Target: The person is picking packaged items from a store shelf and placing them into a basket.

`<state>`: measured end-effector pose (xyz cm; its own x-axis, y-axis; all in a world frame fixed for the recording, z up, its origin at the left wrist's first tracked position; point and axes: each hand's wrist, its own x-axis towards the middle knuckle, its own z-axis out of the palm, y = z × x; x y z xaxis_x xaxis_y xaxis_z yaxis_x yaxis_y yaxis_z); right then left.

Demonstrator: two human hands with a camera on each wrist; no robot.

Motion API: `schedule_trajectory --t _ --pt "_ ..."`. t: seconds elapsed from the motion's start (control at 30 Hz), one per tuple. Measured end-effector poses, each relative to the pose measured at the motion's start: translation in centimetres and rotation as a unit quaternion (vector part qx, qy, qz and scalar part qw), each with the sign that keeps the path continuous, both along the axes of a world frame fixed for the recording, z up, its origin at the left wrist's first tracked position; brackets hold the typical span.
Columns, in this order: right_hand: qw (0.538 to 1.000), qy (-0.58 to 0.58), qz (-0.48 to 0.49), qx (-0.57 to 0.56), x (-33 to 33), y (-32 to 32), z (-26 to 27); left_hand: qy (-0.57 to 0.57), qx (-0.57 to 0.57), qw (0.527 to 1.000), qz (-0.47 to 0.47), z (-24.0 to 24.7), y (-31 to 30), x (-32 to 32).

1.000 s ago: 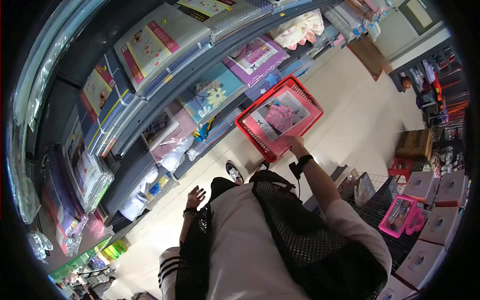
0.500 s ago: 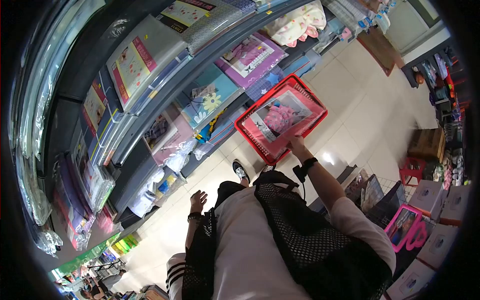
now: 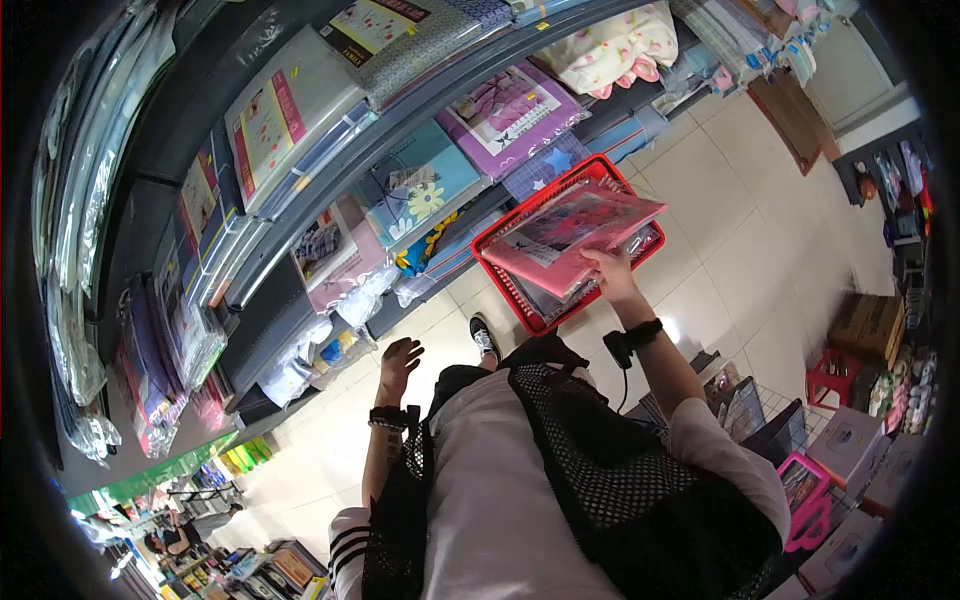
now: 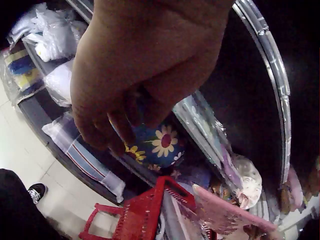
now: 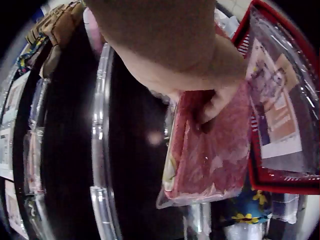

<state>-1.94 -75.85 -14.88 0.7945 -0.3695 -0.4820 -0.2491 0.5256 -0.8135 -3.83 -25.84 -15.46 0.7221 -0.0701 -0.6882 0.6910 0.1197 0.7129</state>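
My right hand [image 3: 615, 278] grips the near edge of a pink plastic-wrapped bedding package [image 3: 555, 245], thumb on top. The package is raised and tilted over a red shopping basket [image 5: 285, 186]. In the right wrist view its folded pink fabric [image 5: 215, 155] shows through the clear wrap. Beneath it, another clear-wrapped package [image 5: 280, 120] with a printed card lies in the basket. My left hand [image 3: 400, 368] hangs in the air near the lower shelf, fingers loosely bent and holding nothing. From the left wrist, a blue flowered bundle [image 4: 165, 142] appears behind those fingers.
Dark shelves on the left carry wrapped bedding sets, including a purple package [image 3: 510, 115] and a teal flowered package [image 3: 420, 190]. On the right stand a wire rack, a red stool [image 3: 833, 378], a cardboard box [image 3: 866, 328] and white boxes. Pale floor tiles lie between.
The pink package lay flat in the basket earlier; now my right hand has tilted it up, uncovering the package beneath. My left hand has moved slightly up, fingers bending more.
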Motion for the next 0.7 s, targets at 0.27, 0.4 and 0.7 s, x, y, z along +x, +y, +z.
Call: schedule_trajectory --t 0.27,0.4,0.7 --pt "0.988 -0.039 0.058 0.134 -2.6 -0.9 12.4 -0.047 -0.096 0.982 -0.157 8.4 -7.5 1.1" --pt "0.971 -0.044 0.146 0.182 -3.7 2.0 17.9 0.047 -0.174 0.965 -0.190 13.6 -11.2 2.2" --pt "0.965 -0.038 0.232 0.112 -0.6 12.8 24.8 -0.030 -0.187 0.979 -0.068 17.5 -4.8 0.7"
